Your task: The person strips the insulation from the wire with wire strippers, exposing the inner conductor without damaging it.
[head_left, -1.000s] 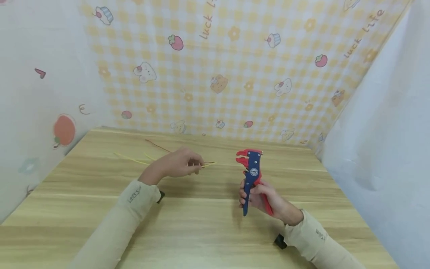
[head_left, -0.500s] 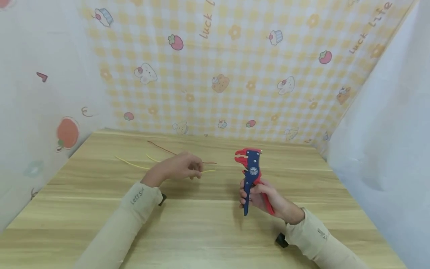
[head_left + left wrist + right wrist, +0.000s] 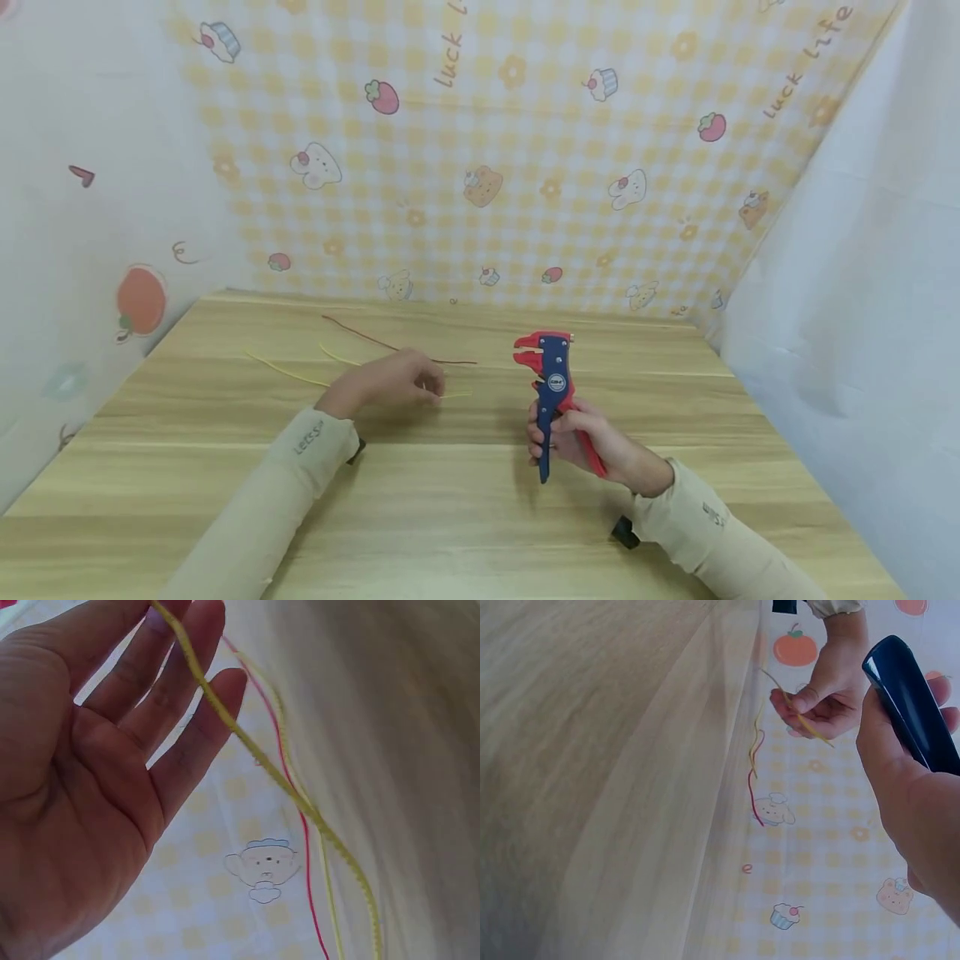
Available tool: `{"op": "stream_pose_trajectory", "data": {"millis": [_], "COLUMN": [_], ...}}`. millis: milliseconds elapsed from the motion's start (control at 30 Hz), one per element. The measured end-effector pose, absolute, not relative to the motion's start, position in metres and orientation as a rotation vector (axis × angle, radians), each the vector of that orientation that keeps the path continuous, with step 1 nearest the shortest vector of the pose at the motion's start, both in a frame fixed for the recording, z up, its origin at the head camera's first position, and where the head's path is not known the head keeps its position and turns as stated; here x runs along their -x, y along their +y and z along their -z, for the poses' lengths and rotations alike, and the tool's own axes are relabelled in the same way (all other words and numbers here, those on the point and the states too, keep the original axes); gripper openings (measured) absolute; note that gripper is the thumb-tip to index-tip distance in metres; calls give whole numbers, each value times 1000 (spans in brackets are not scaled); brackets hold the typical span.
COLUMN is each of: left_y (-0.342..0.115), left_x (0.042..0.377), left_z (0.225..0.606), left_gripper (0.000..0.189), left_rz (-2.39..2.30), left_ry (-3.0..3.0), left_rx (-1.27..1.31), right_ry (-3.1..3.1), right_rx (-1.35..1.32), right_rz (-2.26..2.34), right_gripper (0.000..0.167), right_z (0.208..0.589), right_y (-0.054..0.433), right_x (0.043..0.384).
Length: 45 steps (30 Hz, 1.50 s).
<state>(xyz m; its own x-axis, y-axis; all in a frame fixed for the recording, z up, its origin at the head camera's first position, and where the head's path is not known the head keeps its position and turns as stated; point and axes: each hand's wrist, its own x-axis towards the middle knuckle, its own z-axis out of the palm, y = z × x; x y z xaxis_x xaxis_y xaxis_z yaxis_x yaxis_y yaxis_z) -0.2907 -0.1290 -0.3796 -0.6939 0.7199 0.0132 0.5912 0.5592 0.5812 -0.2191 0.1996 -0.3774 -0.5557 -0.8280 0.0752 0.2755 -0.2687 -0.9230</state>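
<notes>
My left hand (image 3: pixel 393 379) pinches a yellow wire (image 3: pixel 274 774) between thumb and fingertips, low over the left-middle of the table. In the head view a short tip of this wire points right from the fingers. Just behind the hand, a red wire (image 3: pixel 367 336) and a second yellow wire (image 3: pixel 337 355) lie on the wood, the yellow one partly hidden. To the right, my right hand (image 3: pixel 585 437) grips a wire stripper (image 3: pixel 555 362) by its blue and red handles. It stands upright, its red jaws apart and facing left. One blue handle (image 3: pixel 911 705) shows in the right wrist view.
The wood-grain table (image 3: pixel 465 517) ends at the back against a yellow checked cloth (image 3: pixel 450 233) with printed figures. White cloth (image 3: pixel 847 317) hangs on the right, and a printed white sheet (image 3: pixel 97 250) on the left. Dark wrist cameras sit beneath both sleeves.
My left hand has moved slightly toward the front with the yellow wire, whose tip has come away from the red wire's end. The right hand keeps the wire stripper nearly in place.
</notes>
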Motion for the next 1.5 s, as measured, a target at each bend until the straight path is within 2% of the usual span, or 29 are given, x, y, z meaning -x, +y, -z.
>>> {"op": "stream_pose_trajectory", "data": {"millis": [1067, 1500], "left_y": [-128, -129], "left_x": [286, 287], "left_z": [392, 391], "left_gripper": [15, 12], "left_rz": [-566, -541], "left_ry": [2674, 2669], "left_rx": [-946, -981], "right_ry": [1253, 1264], "right_rx": [699, 712], "right_rz": [1871, 1859], "right_gripper": [27, 28], "right_z": [374, 374], "right_y": [192, 189], "right_x": [214, 213]}}
